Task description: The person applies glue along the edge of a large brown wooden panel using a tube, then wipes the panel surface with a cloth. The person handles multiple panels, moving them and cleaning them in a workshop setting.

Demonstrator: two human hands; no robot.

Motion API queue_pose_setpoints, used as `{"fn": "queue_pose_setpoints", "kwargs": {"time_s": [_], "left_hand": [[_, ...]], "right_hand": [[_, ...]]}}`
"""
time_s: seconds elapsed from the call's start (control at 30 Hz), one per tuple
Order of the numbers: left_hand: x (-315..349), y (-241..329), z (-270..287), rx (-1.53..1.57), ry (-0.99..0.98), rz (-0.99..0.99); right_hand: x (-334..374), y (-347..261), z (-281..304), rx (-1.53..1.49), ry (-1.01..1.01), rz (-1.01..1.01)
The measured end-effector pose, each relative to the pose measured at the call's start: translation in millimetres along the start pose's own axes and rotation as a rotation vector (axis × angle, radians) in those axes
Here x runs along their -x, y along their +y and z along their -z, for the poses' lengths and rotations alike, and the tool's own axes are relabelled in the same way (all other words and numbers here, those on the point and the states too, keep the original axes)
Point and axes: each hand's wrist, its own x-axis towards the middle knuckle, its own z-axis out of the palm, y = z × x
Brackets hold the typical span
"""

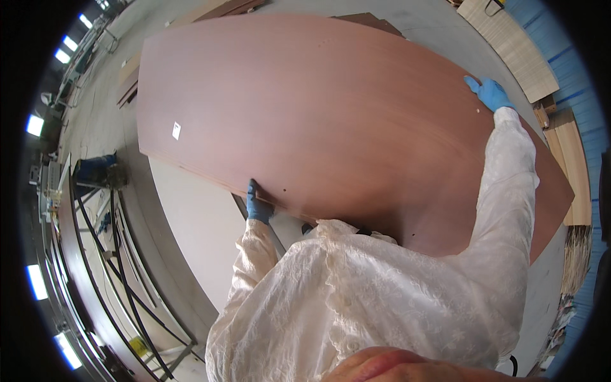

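Observation:
A large reddish-brown wooden panel (305, 114) stretches across the view in front of me, with a small white label on its left part. My left hand (259, 209), in a blue glove, grips the panel's near edge, its thumb on the top face and its other fingers hidden below. Out at the far right edge, my right hand (493, 94), also gloved in blue, is closed over the rim with its thumb on the surface. Small dark marks dot the panel near my body.
Under the panel's left side lies a pale board (191, 223). A dark metal frame (121, 274) stands at the left beside a blue bundle (95, 170). Light wooden boards (509, 48) lie along the right, by a blue wall (573, 70). More brown boards (223, 9) rest beyond the panel.

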Motion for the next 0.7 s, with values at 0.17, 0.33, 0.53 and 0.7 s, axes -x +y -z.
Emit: {"fn": "queue_pose_setpoints", "kwargs": {"time_s": [0.17,0.33,0.53,0.7], "left_hand": [[-68,17,-9,-0.002,-0.003,-0.009],[-134,50,-43,-0.034,-0.003,-0.025],[-212,91,-63,0.039,0.048,-0.071],[-299,144,-62,0.122,0.144,-0.064]], "right_hand": [[-66,-59,3,0.032,-0.08,-0.018],[-163,-74,-26,0.017,0.022,0.089],[-268,-118,-47,-0.028,-0.018,0.154],[-341,-178,-66,0.01,-0.07,0.165]]}}
